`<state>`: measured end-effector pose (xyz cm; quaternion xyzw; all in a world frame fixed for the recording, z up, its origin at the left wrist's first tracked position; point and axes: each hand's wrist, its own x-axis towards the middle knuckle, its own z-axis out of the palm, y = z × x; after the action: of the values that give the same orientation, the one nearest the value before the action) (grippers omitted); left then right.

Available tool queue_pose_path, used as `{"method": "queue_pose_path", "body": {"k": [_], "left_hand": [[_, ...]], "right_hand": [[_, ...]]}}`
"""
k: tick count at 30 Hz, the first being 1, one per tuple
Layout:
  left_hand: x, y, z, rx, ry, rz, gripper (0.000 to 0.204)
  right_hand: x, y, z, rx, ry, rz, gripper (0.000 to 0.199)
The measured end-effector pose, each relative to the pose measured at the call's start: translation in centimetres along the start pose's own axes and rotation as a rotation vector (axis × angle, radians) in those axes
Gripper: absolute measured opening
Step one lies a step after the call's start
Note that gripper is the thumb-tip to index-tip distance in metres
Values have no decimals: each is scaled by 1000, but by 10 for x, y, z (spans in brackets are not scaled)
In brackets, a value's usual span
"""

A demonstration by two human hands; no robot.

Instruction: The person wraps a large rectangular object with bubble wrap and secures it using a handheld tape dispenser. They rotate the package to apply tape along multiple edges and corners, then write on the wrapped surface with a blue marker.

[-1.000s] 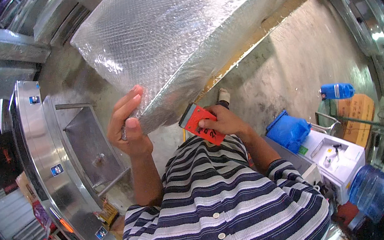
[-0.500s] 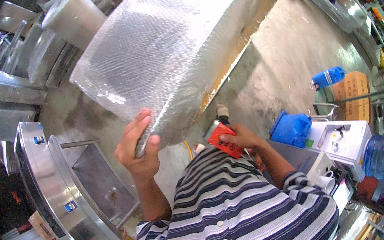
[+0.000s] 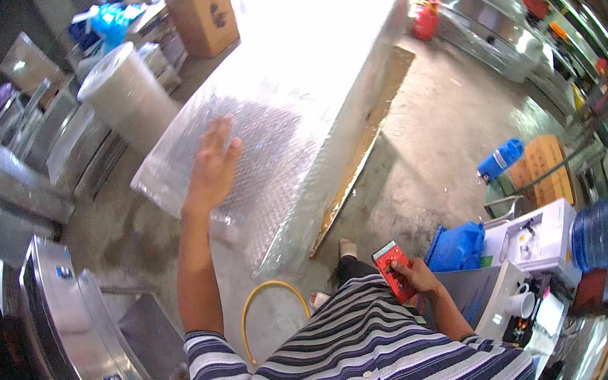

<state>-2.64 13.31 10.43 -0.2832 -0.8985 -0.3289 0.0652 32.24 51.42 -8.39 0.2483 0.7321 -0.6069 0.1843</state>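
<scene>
My left hand (image 3: pixel 211 165) lies flat, fingers spread, on top of a long block wrapped in bubble wrap (image 3: pixel 294 108) that stretches away from me across the floor. My right hand (image 3: pixel 415 276) is down by my hip, closed around a small red flat tool (image 3: pixel 393 269). A wooden board (image 3: pixel 362 154) runs under the block's right edge. My striped shirt fills the lower middle of the picture.
A yellow hose loop (image 3: pixel 271 306) lies on the concrete by my feet. A big roll of bubble wrap (image 3: pixel 127 98) stands left of the block. Stainless steel units (image 3: pixel 69 317) line the left. A blue crate (image 3: pixel 457 247), white box, water bottle (image 3: pixel 603 231) and cardboard boxes sit right.
My left hand let go of the block's near edge and now rests flat on its top. My right hand with the red tool dropped away from the block to my side.
</scene>
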Motion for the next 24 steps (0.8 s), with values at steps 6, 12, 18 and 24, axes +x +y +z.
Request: {"method": "queue_pose_path", "body": {"k": [6,12,18,24], "left_hand": [[27,-29,35,-46,-211,76,67],[20,-8,45,-129,-293,15,67],[20,22,52,-122,-248,90,67],[19,63,93,-116,-293,177,67]], "right_hand": [[1,7,-1,63,104,-2,64],[-29,42,7,205,294,-15,82],[-78,71,-15,139,558,84,85],[-211,62,-28,21,967,270,68]]}}
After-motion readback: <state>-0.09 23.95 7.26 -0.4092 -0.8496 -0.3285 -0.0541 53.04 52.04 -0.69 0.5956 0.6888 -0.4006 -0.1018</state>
